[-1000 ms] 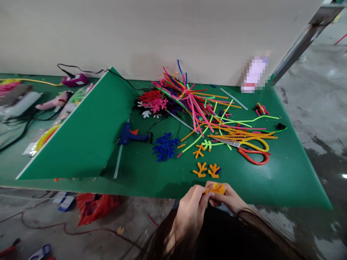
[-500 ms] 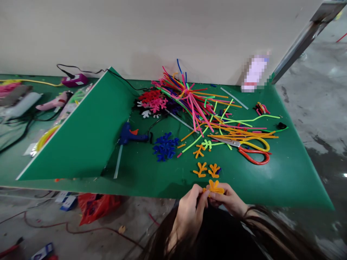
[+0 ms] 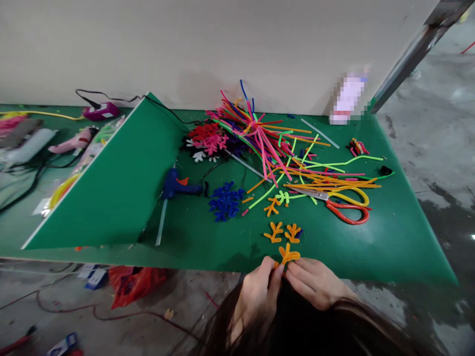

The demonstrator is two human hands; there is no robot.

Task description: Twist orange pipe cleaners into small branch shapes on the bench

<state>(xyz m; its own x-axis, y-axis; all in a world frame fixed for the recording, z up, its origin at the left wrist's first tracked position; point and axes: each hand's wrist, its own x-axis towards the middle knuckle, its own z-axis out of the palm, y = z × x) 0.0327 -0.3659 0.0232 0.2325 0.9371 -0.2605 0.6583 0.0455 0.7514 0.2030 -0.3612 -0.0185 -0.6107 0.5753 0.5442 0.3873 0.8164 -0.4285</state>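
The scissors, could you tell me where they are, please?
In the head view, the scissors lie right of centre on the green table, beside the pipe-cleaner pile.

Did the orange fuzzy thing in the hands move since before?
Yes. The orange branch shape, pinched between left hand and right hand, slid slightly left, ending closer below the two orange shapes lying on the green table.

No text can be read anywhere — the one pale, label-like object is blurred out.
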